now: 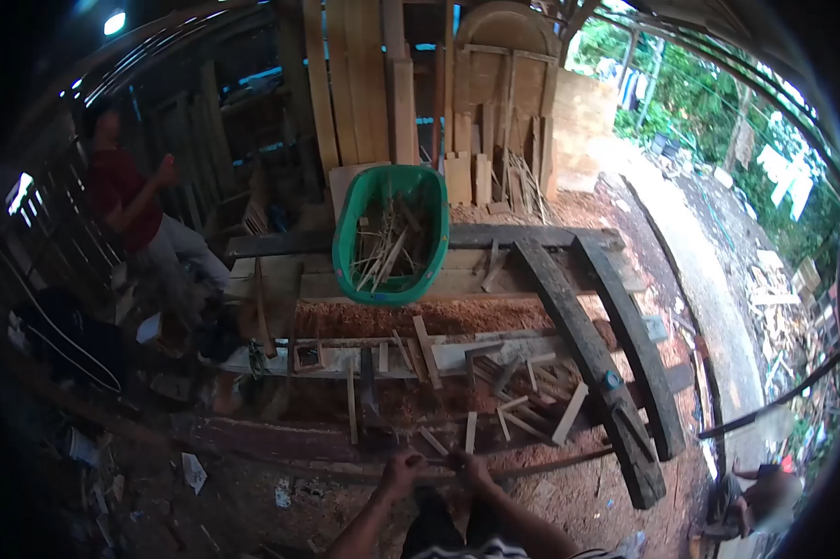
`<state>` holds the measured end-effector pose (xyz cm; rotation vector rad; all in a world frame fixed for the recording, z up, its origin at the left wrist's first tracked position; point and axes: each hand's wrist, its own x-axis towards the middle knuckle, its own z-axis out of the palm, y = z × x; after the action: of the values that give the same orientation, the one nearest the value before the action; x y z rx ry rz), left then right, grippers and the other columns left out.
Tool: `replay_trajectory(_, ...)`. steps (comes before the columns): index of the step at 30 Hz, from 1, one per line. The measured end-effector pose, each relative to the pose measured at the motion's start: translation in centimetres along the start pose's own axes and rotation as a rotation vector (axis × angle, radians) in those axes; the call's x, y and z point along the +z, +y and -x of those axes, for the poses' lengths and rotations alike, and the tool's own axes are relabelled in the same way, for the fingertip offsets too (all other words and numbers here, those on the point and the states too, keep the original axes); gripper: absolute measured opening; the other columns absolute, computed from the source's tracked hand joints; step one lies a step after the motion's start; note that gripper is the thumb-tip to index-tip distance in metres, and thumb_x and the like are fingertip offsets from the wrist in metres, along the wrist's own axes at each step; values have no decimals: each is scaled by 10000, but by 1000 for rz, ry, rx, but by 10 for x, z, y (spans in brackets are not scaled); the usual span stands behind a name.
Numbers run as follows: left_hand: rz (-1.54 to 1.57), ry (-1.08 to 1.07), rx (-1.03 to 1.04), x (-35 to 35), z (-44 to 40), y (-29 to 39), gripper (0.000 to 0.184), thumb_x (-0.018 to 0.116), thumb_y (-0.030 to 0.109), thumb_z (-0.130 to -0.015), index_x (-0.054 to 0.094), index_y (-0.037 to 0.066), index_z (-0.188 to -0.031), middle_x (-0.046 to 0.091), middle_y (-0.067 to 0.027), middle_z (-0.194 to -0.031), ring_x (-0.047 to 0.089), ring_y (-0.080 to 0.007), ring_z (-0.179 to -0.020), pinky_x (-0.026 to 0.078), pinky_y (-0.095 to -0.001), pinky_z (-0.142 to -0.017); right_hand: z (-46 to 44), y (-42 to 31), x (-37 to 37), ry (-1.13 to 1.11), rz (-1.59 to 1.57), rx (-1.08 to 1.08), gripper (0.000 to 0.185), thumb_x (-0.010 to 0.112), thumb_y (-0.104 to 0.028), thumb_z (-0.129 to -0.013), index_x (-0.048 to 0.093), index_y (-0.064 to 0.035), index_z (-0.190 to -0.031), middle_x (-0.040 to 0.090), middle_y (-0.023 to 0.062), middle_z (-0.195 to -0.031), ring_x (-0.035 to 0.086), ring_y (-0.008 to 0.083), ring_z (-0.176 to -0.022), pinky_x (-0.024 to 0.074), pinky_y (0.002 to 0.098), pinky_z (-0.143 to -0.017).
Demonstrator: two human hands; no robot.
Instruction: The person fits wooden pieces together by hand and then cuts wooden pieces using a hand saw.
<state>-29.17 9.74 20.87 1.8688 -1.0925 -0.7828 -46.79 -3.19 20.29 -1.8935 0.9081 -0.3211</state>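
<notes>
At the bottom middle, my left hand (pixel 401 472) is closed, its fingers curled in near the front edge of the low wooden bench (pixel 280 438). A short distance to its right, my right hand (pixel 474 472) is closed too. Whatever either hand pinches is too small and dark to make out. Just beyond and between them lies a short wood strip (pixel 433 442). Another strip (pixel 470 432) stands out above my right hand. Several loose wood offcuts (pixel 522 415) are strewn over the bench to the right.
A green plastic tub (pixel 347 233) of wood scraps sits on the planks ahead. Two dark heavy beams (pixel 569 326) slant across at right. Tall boards (pixel 355 84) lean at the back. One person (pixel 131 196) is at left, another (pixel 755 503) at lower right. Sawdust (pixel 364 320) covers the ground.
</notes>
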Motion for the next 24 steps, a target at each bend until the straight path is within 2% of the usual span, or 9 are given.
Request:
replay_trajectory(1,113,6,-42,-2,0,6,160,687,118,-859,693,37,-996,674,-88,-925,661,-216,-874,517,-357,-763,5,-4,-11,-7,-30,45,214,688,-185,-887,702,-77,-1071,693,110,-811,667,175,-766,508,360,-687)
replay_trajectory(3,318,30,-143,1,9,18,153,679,111,-884,688,26,-1010,692,-62,-914,669,-160,-835,521,-321,-735,17,-40,-41,-101,-45,232,249,696,-181,-888,706,-59,-1104,698,63,-812,640,133,-743,507,328,-680)
replay_trajectory(5,535,95,-263,-4,6,49,138,680,112,-900,688,18,-1000,700,-51,-886,667,-134,-823,521,-294,-722,24,-26,-44,-90,-307,263,232,694,-137,-884,704,-14,-1080,689,32,-822,620,111,-736,504,298,-677)
replay_trajectory(6,664,139,-349,-8,8,68,129,677,112,-908,690,15,-993,701,-51,-868,666,-132,-824,522,-283,-719,34,-29,-50,-95,-312,283,232,694,-137,-884,704,-14,-1080,689,32,-822,620,111,-736,504,298,-677)
replay_trajectory(10,662,238,-351,-2,4,83,108,671,97,-913,687,10,-975,694,-58,-839,667,-129,-818,539,-275,-706,33,-47,-71,-112,-364,207,203,685,-79,-874,702,7,-1057,676,22,-827,606,101,-738,502,278,-682)
replay_trajectory(12,528,304,-216,5,2,72,104,678,86,-906,674,-1,-964,690,-68,-822,675,-138,-807,560,-283,-686,39,-42,-75,-121,-351,162,197,681,-69,-873,701,10,-1053,680,28,-827,612,102,-745,506,278,-689)
replay_trajectory(15,614,325,-150,9,6,88,96,691,70,-892,664,-9,-941,690,-74,-813,677,-138,-760,560,-285,-659,39,-46,-90,-94,-387,148,200,671,-69,-877,694,23,-1054,686,38,-828,624,106,-762,514,278,-710)
replay_trajectory(17,689,336,-157,15,12,94,68,694,47,-885,652,-2,-906,691,-77,-810,677,-141,-714,557,-279,-639,45,-46,-98,-117,-381,128,309,697,-104,-825,685,16,-1109,724,124,-893,673,144,-790,532,307,-728)
replay_trajectory(24,699,404,-175,41,38,114,144,677,34,-893,535,16,-884,668,-96,-785,679,-163,-674,557,-282,-613,68,-31,-115,-159,-495,149,235,698,-57,-835,686,38,-1049,689,82,-850,636,136,-767,513,288,-706)
